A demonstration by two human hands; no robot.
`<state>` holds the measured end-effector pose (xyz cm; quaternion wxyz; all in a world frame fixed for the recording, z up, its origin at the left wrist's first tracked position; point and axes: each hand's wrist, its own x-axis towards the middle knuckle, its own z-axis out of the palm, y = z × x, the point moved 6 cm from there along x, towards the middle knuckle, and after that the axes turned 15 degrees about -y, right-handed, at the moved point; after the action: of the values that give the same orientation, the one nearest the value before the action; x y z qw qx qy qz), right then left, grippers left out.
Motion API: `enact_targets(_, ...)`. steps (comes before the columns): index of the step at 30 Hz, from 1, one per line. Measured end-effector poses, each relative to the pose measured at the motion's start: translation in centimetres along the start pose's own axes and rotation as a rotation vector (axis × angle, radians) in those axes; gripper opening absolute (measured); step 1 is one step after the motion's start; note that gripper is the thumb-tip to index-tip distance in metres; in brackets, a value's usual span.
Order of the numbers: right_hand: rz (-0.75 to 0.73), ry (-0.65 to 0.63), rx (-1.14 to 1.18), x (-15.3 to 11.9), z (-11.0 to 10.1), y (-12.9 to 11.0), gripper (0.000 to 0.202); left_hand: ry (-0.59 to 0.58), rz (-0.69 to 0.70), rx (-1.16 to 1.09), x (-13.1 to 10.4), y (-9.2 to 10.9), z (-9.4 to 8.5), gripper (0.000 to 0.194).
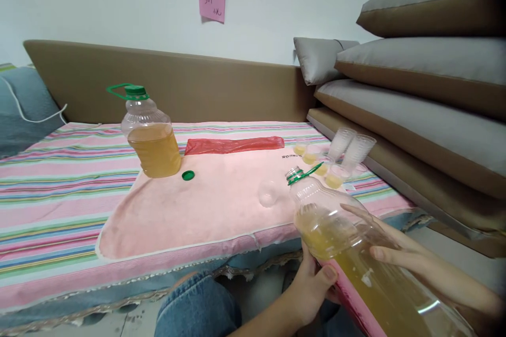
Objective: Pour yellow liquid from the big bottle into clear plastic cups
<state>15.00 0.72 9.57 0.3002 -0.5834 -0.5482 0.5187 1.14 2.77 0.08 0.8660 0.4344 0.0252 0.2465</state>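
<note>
A large clear plastic bottle [336,242] of yellow liquid leans toward the upper left, its uncapped mouth pointing at the bed. My left hand [314,287] grips it from below, thumb over a pink label. On the bottle's upper right side lies my right hand [389,245], fingers spread against the plastic. Left of the bottle's neck, a clear plastic cup [269,193] rests on the pink mat [166,221]; I see no yellow liquid in it. Behind the neck stand several cups with yellow liquid [310,158]. A green cap [188,175] lies on the mat.
A second large bottle [156,150], green-capped and partly full, stands at the left. A red plastic bag [235,145] stretches across the mat's back. Stacked clear cups [358,151] stand at the right, beside piled grey-brown cushions [415,110]. My knee [201,305] is below the bed edge.
</note>
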Motion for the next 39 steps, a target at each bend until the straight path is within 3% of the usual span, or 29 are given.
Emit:
enact_targets(14, 0.123, -0.025, -0.006, 0.6, -0.2, -0.7, 0.072, -0.031, 0.059, -0.019, 0.8, -0.8, 0.0, 0.093)
enact_targets(20, 0.161, 0.009, -0.058, 1.0, 0.0, -1.9, 0.084, -0.025, 0.056, -0.04, 0.8, -0.8, -0.1, 0.098)
enact_targets(29, 0.165, -0.013, -0.101, 1.4, -0.1, -2.5, 0.073, 0.049, -0.008, -0.015, 0.9, -1.7, -0.6, 0.108)
enact_targets(39, 0.103, -0.08, -0.167, 2.0, 0.0, -3.2, 0.06, 0.073, -0.008, -0.005, 1.0, -1.8, -0.5, 0.104)
